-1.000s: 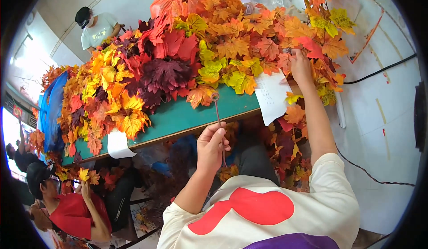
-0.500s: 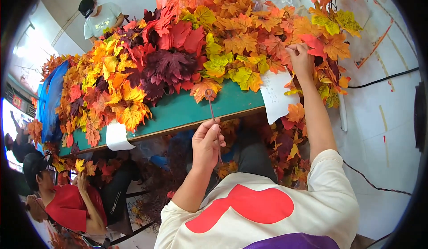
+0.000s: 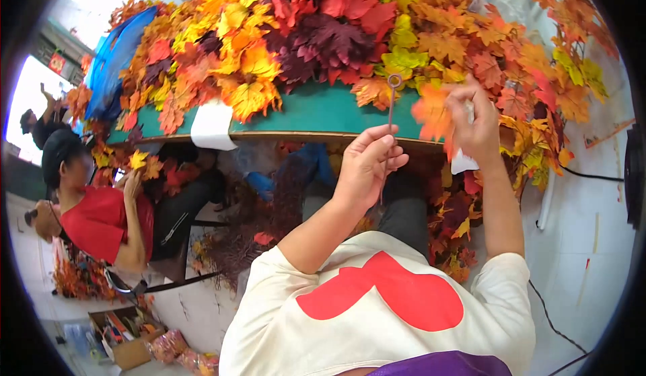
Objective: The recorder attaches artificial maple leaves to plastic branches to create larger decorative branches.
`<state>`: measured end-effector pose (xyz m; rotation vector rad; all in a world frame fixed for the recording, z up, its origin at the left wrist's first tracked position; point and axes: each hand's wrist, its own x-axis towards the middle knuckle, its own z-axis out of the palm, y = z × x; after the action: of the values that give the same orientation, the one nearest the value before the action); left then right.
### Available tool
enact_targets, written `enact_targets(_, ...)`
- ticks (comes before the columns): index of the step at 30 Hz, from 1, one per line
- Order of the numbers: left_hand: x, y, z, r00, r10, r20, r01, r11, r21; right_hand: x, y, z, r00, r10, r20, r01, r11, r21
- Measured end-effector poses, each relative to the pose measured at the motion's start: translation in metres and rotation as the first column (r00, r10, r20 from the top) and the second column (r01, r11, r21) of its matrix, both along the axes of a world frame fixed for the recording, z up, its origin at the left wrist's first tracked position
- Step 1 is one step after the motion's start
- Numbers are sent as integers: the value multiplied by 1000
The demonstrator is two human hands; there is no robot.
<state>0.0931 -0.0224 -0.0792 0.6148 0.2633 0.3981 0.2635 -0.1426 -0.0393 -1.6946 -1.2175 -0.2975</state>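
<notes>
My left hand (image 3: pixel 367 167) pinches a thin brown stem (image 3: pixel 391 107) between thumb and fingers. The stem stands upright, with a small ring at its top and its lower end hanging below the hand. Just to the right, my right hand (image 3: pixel 476 126) is closed on an orange artificial maple leaf (image 3: pixel 432 112), which is blurred by motion and apart from the stem. Both hands are over the near edge of a green tabletop (image 3: pixel 316 110). Purple leaves (image 3: pixel 326 46) and yellow-green leaves (image 3: pixel 404 60) lie heaped beyond the hands.
White paper (image 3: pixel 212 126) hangs over the table edge. A blue plastic bag (image 3: pixel 120 63) is at the far left. At the left a co-worker in a red shirt (image 3: pixel 101 221) sits handling leaves. A cardboard box (image 3: pixel 128 349) stands on the floor; a black cable (image 3: pixel 592 175) runs at right.
My right hand has drawn back from the leaf heap toward the stem, bringing an orange leaf. My left hand still holds the stem. The whole view has shifted, showing more floor at lower left.
</notes>
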Motion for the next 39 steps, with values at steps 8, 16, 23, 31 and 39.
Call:
enact_targets(8, -19, -6, -8, 991, 129, -21, -128, 990, 67, -93, 11, -33, 967, 156, -202, -150, 988, 42)
enact_targets(16, -27, -10, -11, 993, 121, -11, -120, 991, 62, -101, 14, -44, 959, 125, -256, -104, 990, 95)
enact_targets(23, -23, -18, -13, 988, 153, -32, -151, 987, 63, -106, 4, -49, 966, 47, -252, -33, 998, 59)
enact_targets(31, -26, -21, -15, 984, 174, -43, -163, 968, 190, -110, 5, -44, 969, 7, -248, 13, 997, 79)
enact_targets(39, -28, -14, -21, 983, 159, -89, -93, 860, 501, -107, 0, -48, 947, 61, -314, -43, 997, 65)
